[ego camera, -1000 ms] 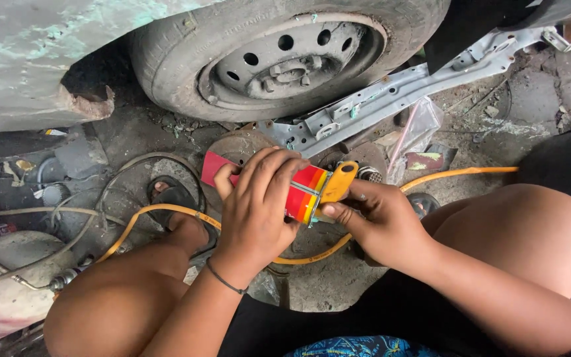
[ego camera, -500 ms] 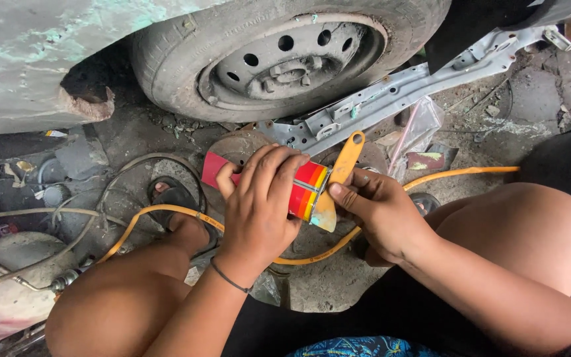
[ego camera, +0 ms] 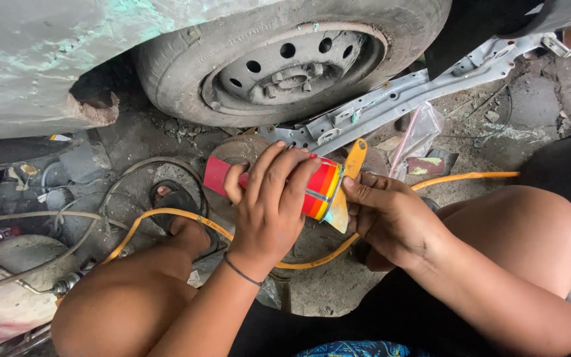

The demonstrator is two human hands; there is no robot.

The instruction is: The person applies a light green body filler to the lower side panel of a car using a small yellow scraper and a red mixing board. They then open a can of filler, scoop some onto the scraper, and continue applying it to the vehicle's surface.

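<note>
Red tube (ego camera: 318,188) in left hand (ego camera: 269,205) grip.

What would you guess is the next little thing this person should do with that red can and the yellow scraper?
Probably lever the scraper gently at the can's end. The left hand is wrapped round the red can, holding it sideways, and the right hand presses the yellow blade against its striped end, seemingly at the rim. A small twist seems the likely step; whether a lid sits there cannot be seen.
</note>
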